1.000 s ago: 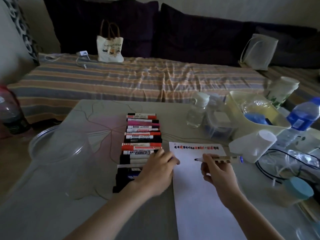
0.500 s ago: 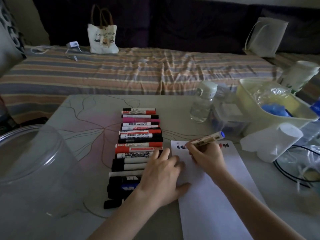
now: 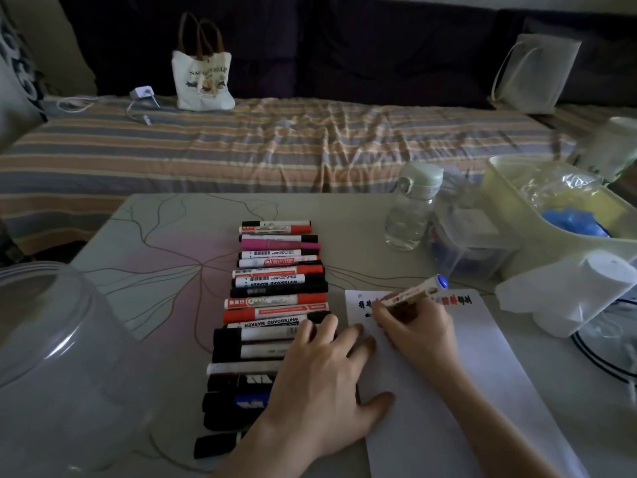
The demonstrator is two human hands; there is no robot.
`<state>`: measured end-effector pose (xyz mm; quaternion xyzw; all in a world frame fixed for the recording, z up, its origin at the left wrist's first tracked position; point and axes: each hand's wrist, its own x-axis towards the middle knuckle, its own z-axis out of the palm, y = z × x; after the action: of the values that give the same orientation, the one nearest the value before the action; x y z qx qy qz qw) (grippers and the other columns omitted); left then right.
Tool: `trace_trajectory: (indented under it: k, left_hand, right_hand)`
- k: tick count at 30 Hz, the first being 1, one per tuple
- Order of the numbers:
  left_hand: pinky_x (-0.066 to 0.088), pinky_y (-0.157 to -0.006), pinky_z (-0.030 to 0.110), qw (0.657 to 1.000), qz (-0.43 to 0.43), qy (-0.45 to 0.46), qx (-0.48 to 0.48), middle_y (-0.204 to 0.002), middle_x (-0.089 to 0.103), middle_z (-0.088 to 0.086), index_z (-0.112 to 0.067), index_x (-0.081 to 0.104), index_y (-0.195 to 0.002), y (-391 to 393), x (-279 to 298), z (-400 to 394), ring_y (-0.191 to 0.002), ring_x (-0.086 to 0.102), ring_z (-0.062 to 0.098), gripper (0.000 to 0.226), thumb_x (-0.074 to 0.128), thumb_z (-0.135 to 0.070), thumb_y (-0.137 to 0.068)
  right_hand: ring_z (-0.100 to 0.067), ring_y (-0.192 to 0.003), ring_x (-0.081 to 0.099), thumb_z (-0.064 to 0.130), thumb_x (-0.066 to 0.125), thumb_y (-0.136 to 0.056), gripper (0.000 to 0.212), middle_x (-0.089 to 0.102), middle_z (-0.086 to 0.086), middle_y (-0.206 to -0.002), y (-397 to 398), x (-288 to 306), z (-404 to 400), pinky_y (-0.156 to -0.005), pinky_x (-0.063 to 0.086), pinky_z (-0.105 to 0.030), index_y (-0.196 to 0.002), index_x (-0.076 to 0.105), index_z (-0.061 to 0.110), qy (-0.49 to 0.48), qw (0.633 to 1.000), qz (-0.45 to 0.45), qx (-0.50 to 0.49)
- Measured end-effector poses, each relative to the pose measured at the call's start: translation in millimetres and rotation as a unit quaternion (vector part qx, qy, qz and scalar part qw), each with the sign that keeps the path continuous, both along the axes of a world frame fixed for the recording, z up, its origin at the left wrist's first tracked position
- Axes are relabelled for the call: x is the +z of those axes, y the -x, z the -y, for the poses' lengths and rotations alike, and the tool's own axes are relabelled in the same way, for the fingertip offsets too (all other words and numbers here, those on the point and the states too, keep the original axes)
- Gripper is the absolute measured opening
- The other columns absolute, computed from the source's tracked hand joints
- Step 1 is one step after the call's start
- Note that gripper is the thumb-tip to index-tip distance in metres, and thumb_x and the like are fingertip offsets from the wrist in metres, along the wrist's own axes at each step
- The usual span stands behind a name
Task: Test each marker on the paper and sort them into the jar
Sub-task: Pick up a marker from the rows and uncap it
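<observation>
**Marker test on paper, head view**

Head view. Right hand [image 3: 418,331] at centre right, fingers curled round a tan marker [image 3: 412,293]; blue end of the marker tilted up toward 2 o'clock, tip hidden behind the fingers near the top edge of the paper [image 3: 458,381]. Row of red and black test marks along that top edge, running toward 3 o'clock from the hand; one small dark mark just at 9 o'clock of the right fingertips. Left hand [image 3: 324,384] flat, fingers straight and spread, grasping nothing; fingertips resting across the left edge of the paper and over the right ends of several markers. Paper lying flat on the table [image 3: 165,257], long side running from 12 toward 5 o'clock.

Row of markers [image 3: 275,305] at 9 o'clock of the paper, laid side by side, touching, each pointing left to right; red-capped, black-capped and one pink toward 12 o'clock, darker black and blue ones toward 6 o'clock. Clear jar [image 3: 58,360] at far 9 o'clock, well apart from the row, contents not discernible.

At 1 o'clock of the paper: small clear bottle [image 3: 412,208] upright. At 3 o'clock: pale bin [image 3: 510,188] holding plastic wrap and something blue, with a white paper roll [image 3: 572,291] lying just in front. Beyond the table at 12 o'clock: striped sofa cover [image 3: 275,143] with a tote bag [image 3: 203,77] standing on it.
</observation>
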<state>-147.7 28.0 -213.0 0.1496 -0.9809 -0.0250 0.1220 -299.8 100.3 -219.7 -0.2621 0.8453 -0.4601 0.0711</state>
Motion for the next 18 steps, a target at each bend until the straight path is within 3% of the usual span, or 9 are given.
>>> trace_trajectory:
  k: [4,14,18]
  left_hand:
    - [0.038,-0.092,0.044,1.0,0.002,-0.007,0.01,-0.119,0.062,-0.009,-0.026,0.065,-0.11,-0.5,0.2,-1.1,-0.105,0.048,0.024,0.061,0.041,-0.072,-0.078]
    - [0.04,-0.092,0.044,1.0,-0.001,-0.018,0.012,-0.124,0.062,-0.01,-0.027,0.067,-0.112,-2.6,0.5,1.7,-0.105,0.049,0.022,0.063,0.043,-0.073,-0.076]
    - [0.039,-0.09,0.042,1.0,-0.006,-0.02,0.004,-0.126,0.061,-0.012,-0.029,0.066,-0.115,-4.7,-0.7,3.3,-0.104,0.049,0.021,0.064,0.044,-0.074,-0.076]
  right_hand:
    - [0.006,-0.048,0.06,0.033,0.077,-0.076,0.019,0.063,0.014,-0.047,-1.1,-2.4,-1.3,-0.049,0.04,-0.005,-0.066,0.07,0.019,0.019,1.0,0.001,0.004]
    - [0.009,-0.06,0.062,0.034,0.077,-0.078,0.018,0.064,0.02,-0.051,-0.9,-1.1,-3.9,-0.055,0.043,-0.005,-0.064,0.065,0.031,0.004,0.999,-0.01,0.032]
    - [0.009,-0.059,0.062,0.033,0.077,-0.079,0.011,0.065,0.015,-0.051,0.0,-2.9,-3.9,-0.055,0.043,-0.004,-0.072,0.072,0.026,0.011,1.0,-0.008,0.028]
